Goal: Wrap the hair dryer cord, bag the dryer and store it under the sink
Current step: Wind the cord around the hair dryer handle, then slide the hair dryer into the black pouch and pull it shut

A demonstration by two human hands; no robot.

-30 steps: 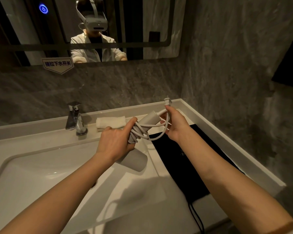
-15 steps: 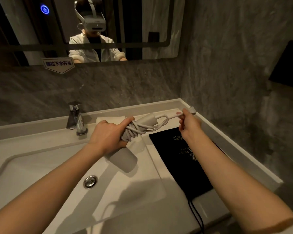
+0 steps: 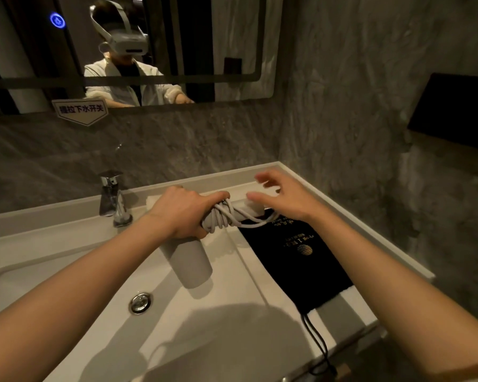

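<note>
My left hand (image 3: 181, 210): gripped the cord-wrapped dryer (image 3: 204, 230) over the sink (image 3: 66, 257).
My right hand (image 3: 284, 199): spread wide, empty, beside the dryer.

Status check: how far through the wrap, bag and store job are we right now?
Done: most of the cord is coiled around the dryer handle. In hand: the left hand has a grip on the dryer over the basin, while the right hand, fingers spread, hovers by a last loose loop. Left: tuck that end, slide the dryer into the black bag lying flat on the counter, then store it under the sink.
</note>
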